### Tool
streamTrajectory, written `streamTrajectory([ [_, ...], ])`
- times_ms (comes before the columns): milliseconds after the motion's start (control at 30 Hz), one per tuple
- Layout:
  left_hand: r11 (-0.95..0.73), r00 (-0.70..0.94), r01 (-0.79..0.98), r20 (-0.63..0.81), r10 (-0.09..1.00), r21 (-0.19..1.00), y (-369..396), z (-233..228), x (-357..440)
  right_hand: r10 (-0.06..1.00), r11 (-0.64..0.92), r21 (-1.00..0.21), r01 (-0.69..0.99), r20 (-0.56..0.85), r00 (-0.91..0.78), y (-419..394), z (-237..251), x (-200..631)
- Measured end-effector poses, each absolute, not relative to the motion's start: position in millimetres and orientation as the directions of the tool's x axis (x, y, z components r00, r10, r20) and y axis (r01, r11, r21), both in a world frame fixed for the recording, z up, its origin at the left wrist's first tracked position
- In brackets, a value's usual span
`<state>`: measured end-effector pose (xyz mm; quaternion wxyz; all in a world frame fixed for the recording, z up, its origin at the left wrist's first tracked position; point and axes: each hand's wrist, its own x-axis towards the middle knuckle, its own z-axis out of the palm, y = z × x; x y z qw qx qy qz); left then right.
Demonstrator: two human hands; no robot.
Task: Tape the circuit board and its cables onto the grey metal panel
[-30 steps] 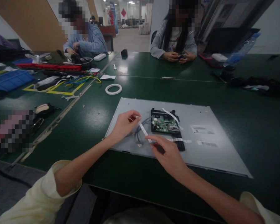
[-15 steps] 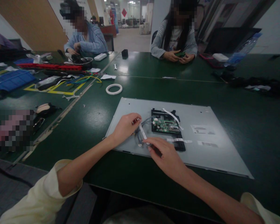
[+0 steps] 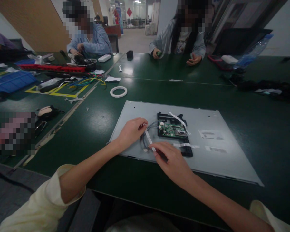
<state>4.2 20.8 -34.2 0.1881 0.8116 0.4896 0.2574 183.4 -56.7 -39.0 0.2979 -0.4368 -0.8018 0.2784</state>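
left hand [image 3: 131,132]: fingers pinched on upper end of the white tape strip [image 3: 149,138], resting on the grey panel [image 3: 222,161]
right hand [image 3: 174,162]: thumb and forefinger pinched on lower end of same strip, palm down over near edge of panel
grip state: both closed on the strip, narrow pinch; strip stretched straight between the two hands, slanting from upper left to lower right
strip position: crosses over the wire bundle [image 3: 145,141], low above the panel; cannot tell if already stuck down
wire bundle: grey/blue wires, directly under the strip, between the two pinches, running off toward the circuit board [image 3: 171,129]
circuit board: green, in black frame, just right of left-hand pinch, just beyond right-hand pinch
other tape pieces [image 3: 179,120]: one white strip lies across the board top, another on the black part right of the right hand
labels [image 3: 209,134]: white stickers on panel, well right of both grips
panel: flat on the green table [image 3: 268,129], both hands over its near-left part
tape roll [image 3: 118,91]: white ring on table, well beyond left hand
co-workers: two people seated at far side, hands [image 3: 193,59] on table, well apart from the grips
left bench: blue tray [image 3: 11,80], coloured wires [image 3: 89,81], tools, well left of left hand
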Motion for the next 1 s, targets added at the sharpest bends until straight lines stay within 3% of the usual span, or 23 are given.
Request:
streamTrajectory([
  [433,-0.403,0.335,0.666,0.231,0.913,0.628,21.5,-32.2,2.9,0.844,0.500,-0.671,0.547,0.238,-0.480,-57.4,-39.8,182.9],
  [700,-0.398,0.423,0.656,0.124,0.898,0.642,19.6,-25.3,1.9,0.847,0.499,-0.675,0.544,0.247,-0.471,-57.3,-41.4,182.8],
  [1000,-0.392,0.458,0.611,0.097,0.884,0.688,20.9,-28.9,-0.6,0.843,0.502,-0.664,0.554,0.234,-0.484,-57.8,-39.8,182.3],
])
